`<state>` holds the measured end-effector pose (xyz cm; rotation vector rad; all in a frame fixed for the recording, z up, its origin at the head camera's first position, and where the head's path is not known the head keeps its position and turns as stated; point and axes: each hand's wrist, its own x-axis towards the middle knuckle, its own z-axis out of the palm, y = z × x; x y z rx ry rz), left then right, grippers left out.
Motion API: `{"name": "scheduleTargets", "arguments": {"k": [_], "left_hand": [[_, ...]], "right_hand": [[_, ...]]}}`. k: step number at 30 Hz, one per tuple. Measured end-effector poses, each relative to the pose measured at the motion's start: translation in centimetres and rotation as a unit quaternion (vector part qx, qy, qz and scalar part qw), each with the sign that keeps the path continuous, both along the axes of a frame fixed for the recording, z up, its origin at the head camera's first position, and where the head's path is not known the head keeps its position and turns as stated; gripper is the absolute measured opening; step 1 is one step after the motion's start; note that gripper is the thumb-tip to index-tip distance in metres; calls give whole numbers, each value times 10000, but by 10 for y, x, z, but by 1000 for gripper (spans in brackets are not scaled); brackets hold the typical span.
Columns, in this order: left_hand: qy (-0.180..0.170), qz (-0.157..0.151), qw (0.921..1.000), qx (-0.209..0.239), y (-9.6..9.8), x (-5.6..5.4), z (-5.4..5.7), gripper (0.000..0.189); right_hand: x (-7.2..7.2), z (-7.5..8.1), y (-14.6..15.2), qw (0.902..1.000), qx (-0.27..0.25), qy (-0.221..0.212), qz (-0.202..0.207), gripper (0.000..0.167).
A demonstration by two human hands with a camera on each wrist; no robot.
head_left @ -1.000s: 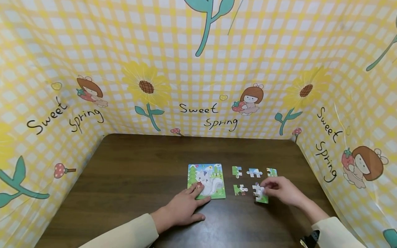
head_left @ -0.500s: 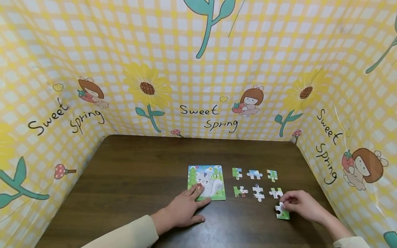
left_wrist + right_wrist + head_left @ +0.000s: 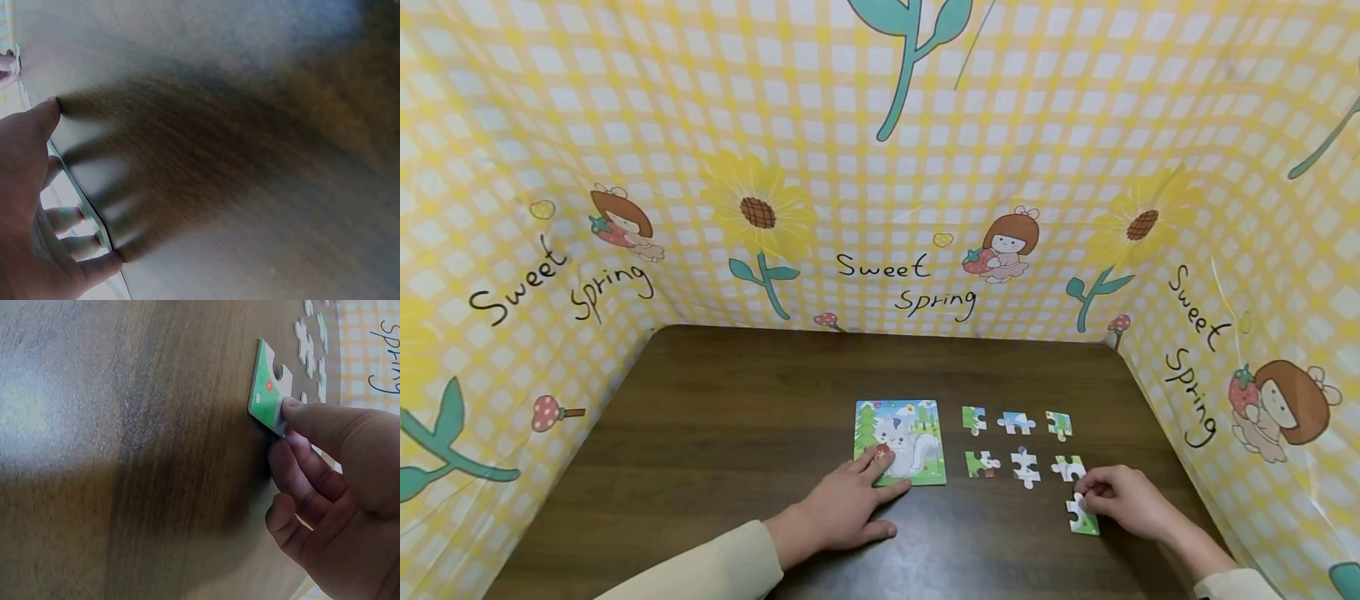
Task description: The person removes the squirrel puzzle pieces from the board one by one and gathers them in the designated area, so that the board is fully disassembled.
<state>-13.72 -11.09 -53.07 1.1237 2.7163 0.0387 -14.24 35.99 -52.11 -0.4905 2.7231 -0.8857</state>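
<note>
My left hand (image 3: 842,508) rests with spread, straight fingers on the lower left of a square squirrel picture board (image 3: 925,467). In the left wrist view the fingertips (image 3: 103,265) lie at the board's edge. My right hand (image 3: 1131,500) pinches a green and white corner puzzle piece (image 3: 267,394) between thumb and fingers, tilted close over the table. Right above it lies a white and green puzzle piece (image 3: 1067,468). The other loose pieces form two rows right of the board, among them a grey-white piece (image 3: 1024,468) and a green tree piece (image 3: 973,419).
The dark wooden table (image 3: 722,417) is enclosed at the back and sides by a yellow checked cloth (image 3: 880,208) printed with flowers and girls. Near the back row's right end lies another green puzzle piece (image 3: 1059,425).
My right hand has moved right and toward me from the middle of the lower row, with the corner piece in its pinch. The left hand has stayed on the board.
</note>
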Motion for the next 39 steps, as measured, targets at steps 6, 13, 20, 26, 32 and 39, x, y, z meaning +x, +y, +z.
{"name": "scheduleTargets", "arguments": {"k": [6,13,20,26,32,39], "left_hand": [[19,-20,10000,-22,-1,1,-1,66],[114,-34,9999,35,-1,3,-3,66],[154,-7,9999,28,-1,2,-5,66],[82,-13,9999,110,-1,3,-6,66],[51,-57,9997,239,-2,3,-6,65],[-13,23,9994,334,-5,2,-4,67]], "right_hand": [[-1,-1,-2,9999,116,-67,1,5],[0,1,-3,9997,122,-191,-91,7],[0,0,-4,9999,105,-55,-61,7],[0,0,-3,9999,60,113,20,7],[-6,7,-7,9999,67,-47,102,10],[-30,30,-47,9987,240,142,424,8]]}}
